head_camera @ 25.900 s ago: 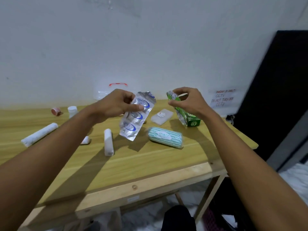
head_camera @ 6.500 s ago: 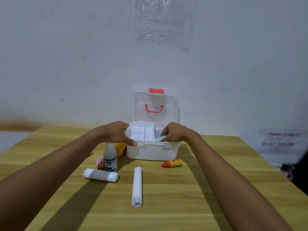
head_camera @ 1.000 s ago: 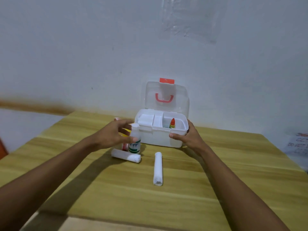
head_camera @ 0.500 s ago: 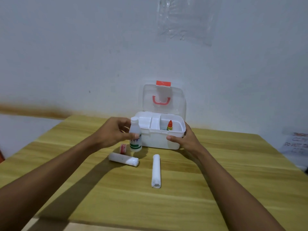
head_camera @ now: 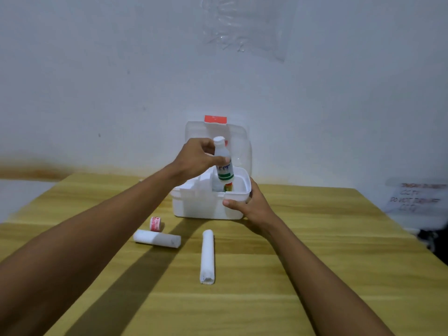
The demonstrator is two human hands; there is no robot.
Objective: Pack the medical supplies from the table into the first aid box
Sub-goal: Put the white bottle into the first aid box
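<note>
At the frame's centre the left hand (head_camera: pixel 196 158) pinches a white bottle (head_camera: pixel 224 164) by its neck, upright, its base over the open first aid box (head_camera: pixel 201 204). The right hand (head_camera: pixel 252 206) grips the box's right front corner on the surface (head_camera: pixel 315 238).

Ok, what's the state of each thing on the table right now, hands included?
first aid box: lid open, standing on the table.
white bottle: capped, upright over the box's right compartment.
left hand: grips the white bottle.
right hand: holds the box's front right corner.
long gauze roll: lying on the table, unpacked.
short gauze roll: lying unpacked.
tape roll: unpacked, beside the short roll.
</note>
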